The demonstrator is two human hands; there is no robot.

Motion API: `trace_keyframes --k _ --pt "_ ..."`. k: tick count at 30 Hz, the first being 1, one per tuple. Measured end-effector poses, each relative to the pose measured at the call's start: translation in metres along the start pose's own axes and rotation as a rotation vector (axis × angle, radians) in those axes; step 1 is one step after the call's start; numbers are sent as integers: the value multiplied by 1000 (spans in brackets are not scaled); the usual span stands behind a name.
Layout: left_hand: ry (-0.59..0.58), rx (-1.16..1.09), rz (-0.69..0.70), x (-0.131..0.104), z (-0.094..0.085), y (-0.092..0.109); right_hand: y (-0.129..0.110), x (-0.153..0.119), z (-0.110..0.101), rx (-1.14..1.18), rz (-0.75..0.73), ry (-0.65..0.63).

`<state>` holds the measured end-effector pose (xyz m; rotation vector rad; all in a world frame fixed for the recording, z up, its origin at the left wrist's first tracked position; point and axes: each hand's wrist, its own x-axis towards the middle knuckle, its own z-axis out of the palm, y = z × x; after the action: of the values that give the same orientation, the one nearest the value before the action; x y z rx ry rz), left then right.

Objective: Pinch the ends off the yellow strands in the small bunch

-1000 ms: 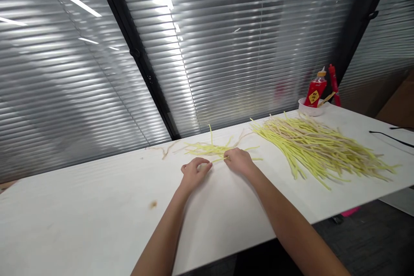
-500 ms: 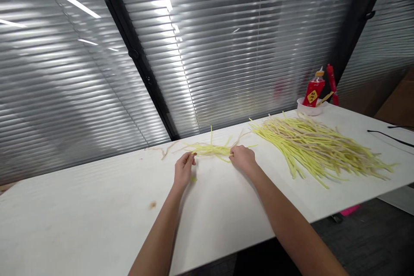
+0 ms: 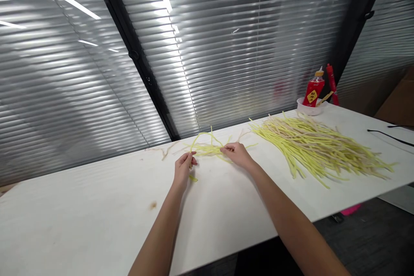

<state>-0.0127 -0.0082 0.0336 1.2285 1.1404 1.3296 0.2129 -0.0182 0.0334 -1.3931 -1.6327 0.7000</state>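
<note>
A thin, soft-looking yellow strand (image 3: 201, 133) bows upward in an arch between my two hands. My left hand (image 3: 184, 165) pinches one end between thumb and fingers, and a short yellow tail (image 3: 193, 178) shows just below it. The other side of the arch is pinched by my right hand (image 3: 236, 153), fingertips closed. Behind and between the hands lies a small loose pile of yellow and beige strands (image 3: 208, 150) on the white table (image 3: 97, 215).
A large spread of yellow and beige strands (image 3: 320, 146) covers the table's right side. Behind it, a white bowl (image 3: 308, 110) holds a red bottle (image 3: 314, 90). A dark cable (image 3: 391, 135) lies at the right edge. Window blinds (image 3: 220, 51) rise behind the table.
The yellow strand has bowed up into an arch between my hands. My right hand has moved a little left, closer to my left hand, which has barely moved.
</note>
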Motion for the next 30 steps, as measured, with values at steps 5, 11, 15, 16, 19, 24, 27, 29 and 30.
trace_keyframes --k 5,11,15,16,19,24,27,29,30 --pt "-160 -128 -184 -11 10 10 -5 -2 11 364 62 -207" --pt "-289 -171 -268 -20 16 10 -16 -8 18 431 21 -332" --pt "-296 -167 -270 -20 17 7 -19 -10 18 442 7 -369" --pt "-289 -168 -279 -20 17 7 -18 -10 19 441 2 -376" --pt "-265 -167 -313 -20 17 9 -14 -9 20 429 2 -400" --pt "-270 -134 -274 -21 18 12 -8 -7 24 417 44 -480" --pt "-274 -105 -268 -21 17 11 -8 -8 25 432 54 -539" --pt "-281 -84 -268 -20 16 10 -9 -9 25 441 53 -557" --pt "-288 -74 -268 -20 16 9 -10 -10 25 442 52 -561"
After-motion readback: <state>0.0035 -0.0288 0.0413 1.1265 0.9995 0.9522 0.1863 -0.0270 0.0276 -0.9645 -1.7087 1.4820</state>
